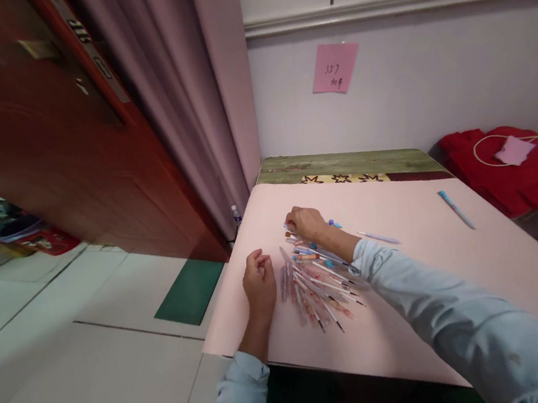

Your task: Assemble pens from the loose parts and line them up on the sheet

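A messy pile of thin pens (pixel 316 284) lies on the pink worktop (pixel 455 283), close to its near left corner. The pens are mostly white and pink, with some blue and orange bits. Many have dark tips, and they cross over each other like a fan.

The right hand (pixel 307 223) rests on the far end of the pile, with its fingers down on the pens. I cannot tell if its grip has closed on a pen. The left hand (pixel 259 284) sits just left of the pile. Its grip is clenched into a loose fist, and nothing shows inside it.

Just right of the pile lies one pale pen (pixel 379 238). Far to the right of the pile lies a light blue pen (pixel 456 209). Beyond the pile, a pink paper note (pixel 335 68) sticks to the wall. Well to the right of the pile is a heap of red cloth (pixel 502 179).
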Demonstrator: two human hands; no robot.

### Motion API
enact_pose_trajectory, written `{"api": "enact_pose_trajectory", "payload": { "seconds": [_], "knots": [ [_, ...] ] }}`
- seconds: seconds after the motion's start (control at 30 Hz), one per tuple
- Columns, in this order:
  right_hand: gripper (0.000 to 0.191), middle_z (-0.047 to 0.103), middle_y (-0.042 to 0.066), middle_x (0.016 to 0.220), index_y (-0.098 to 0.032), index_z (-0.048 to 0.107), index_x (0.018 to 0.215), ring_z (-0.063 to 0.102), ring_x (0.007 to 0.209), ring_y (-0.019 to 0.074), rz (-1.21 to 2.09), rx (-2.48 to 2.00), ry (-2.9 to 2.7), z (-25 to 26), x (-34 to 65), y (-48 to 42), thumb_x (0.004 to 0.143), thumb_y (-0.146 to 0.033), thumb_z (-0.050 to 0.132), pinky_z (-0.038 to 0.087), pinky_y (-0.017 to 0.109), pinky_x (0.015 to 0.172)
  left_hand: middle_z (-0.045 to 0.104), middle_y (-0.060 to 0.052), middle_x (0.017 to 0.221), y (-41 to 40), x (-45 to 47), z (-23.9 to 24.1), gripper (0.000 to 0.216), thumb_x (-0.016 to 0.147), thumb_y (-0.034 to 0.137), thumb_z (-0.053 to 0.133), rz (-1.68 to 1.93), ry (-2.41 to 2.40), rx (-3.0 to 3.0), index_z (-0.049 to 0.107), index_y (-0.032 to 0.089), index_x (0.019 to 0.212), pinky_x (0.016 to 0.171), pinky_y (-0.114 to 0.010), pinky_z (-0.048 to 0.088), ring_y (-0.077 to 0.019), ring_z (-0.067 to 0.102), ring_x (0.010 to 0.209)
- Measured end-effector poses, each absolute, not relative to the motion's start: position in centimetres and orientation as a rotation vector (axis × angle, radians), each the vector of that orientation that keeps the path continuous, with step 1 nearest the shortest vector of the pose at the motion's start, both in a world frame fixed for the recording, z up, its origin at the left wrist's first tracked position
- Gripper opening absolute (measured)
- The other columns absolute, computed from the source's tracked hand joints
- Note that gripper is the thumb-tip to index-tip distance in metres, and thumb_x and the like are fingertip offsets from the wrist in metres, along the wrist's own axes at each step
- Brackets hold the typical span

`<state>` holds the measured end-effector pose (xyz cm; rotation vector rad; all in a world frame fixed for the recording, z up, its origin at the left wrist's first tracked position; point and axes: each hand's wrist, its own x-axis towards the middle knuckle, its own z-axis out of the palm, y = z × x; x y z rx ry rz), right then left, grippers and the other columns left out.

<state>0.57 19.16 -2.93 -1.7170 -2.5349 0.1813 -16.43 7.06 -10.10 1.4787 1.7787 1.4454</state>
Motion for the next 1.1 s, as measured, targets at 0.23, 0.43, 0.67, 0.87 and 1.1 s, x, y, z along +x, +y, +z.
{"api": "enact_pose_trajectory", "payload": {
  "seconds": [0.23,0.43,0.67,0.87,1.1],
  "knots": [
    [0.032,0.071,0.02,0.109,-0.011,0.071,0.111,0.068,0.101,0.0263,0.156,-1.788,-2.598,-3.4,-1.6,20.6,0.083,-0.027,0.067,0.049,0.03,0.082,0.072,-0.008,0.099,7.1,-16.4,-10.1,0.033,0.086,0.037,0.054,1.424,1.791,1.494,0.057,0.02,0.114,0.085,-0.037,0.052,-0.0218,0.068,0.091],
    [0.036,0.072,0.023,0.105,-0.009,0.073,0.107,0.07,0.098,0.0277,0.182,-1.916,-2.579,-3.7,-1.5,21.5,0.078,-0.031,0.073,0.052,0.031,0.079,0.072,-0.007,0.097,7.2,-16.4,-9.9,0.032,0.086,0.038,0.054,1.421,1.793,1.5,0.057,0.02,0.113,0.084,-0.038,0.051,-0.0221,0.068,0.09],
    [0.025,0.072,0.02,0.107,-0.012,0.074,0.104,0.068,0.103,0.0277,0.289,-1.821,-2.608,-3.5,-1.3,21.3,0.083,-0.019,0.064,0.05,0.033,0.085,0.072,-0.007,0.098,7.3,-16.5,-9.9,0.033,0.086,0.038,0.054,1.418,1.786,1.489,0.057,0.02,0.113,0.083,-0.037,0.052,-0.0216,0.068,0.089],
    [0.023,0.069,0.015,0.117,-0.018,0.073,0.104,0.063,0.111,0.0252,0.468,-1.723,-2.456,-2.9,0.3,19.9,0.087,-0.022,0.06,0.045,0.033,0.092,0.073,-0.007,0.096,7.3,-16.5,-9.8,0.032,0.086,0.037,0.054,1.414,1.795,1.49,0.058,0.019,0.112,0.082,-0.037,0.052,-0.0217,0.068,0.088],
    [0.018,0.073,0.008,0.085,-0.016,0.07,0.086,0.067,0.08,0.0179,0.902,-1.687,-1.832,-1.8,4.0,19.3,0.088,-0.031,0.06,0.05,0.026,0.071,0.072,-0.008,0.097,7.1,-16.6,-9.4,0.033,0.086,0.041,0.056,1.406,1.8,1.475,0.06,0.02,0.11,0.08,-0.037,0.051,-0.0238,0.068,0.089]
  ]
}}
